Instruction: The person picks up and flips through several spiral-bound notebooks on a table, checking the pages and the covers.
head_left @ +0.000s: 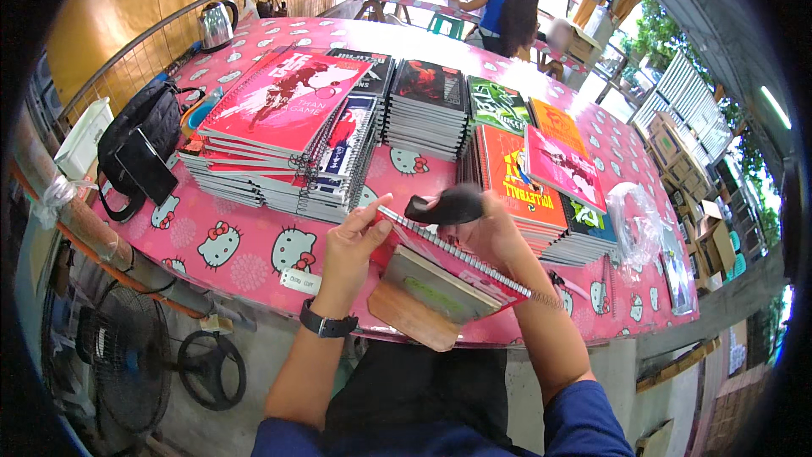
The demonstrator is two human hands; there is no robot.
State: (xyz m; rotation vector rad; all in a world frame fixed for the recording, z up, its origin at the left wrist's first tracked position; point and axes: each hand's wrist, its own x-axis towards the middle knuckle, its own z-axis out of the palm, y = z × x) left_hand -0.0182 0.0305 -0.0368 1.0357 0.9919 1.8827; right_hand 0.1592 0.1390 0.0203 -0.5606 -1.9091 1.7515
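Note:
My left hand (348, 245) pinches the upper left corner of a pink spiral notebook (461, 256), whose pale coil runs down to the right. A loose end of coil (548, 300) sticks out past the notebook's lower right corner. In my right hand (499, 237), a black curved tool (452, 206) is held just above the coil; it is blurred and its kind cannot be made out. Below the notebook, a greyish-green block (436, 285) stands on a wooden piece (406, 311) at the table's near edge.
Stacks of pink notebooks (283, 106), dark notebooks (427, 89) and orange notebooks (518, 178) stand across the table. A black bag (139, 148) lies at left, clear plastic (634, 224) at right. A standing fan (127, 355) is below left; people (507, 13) sit farther back.

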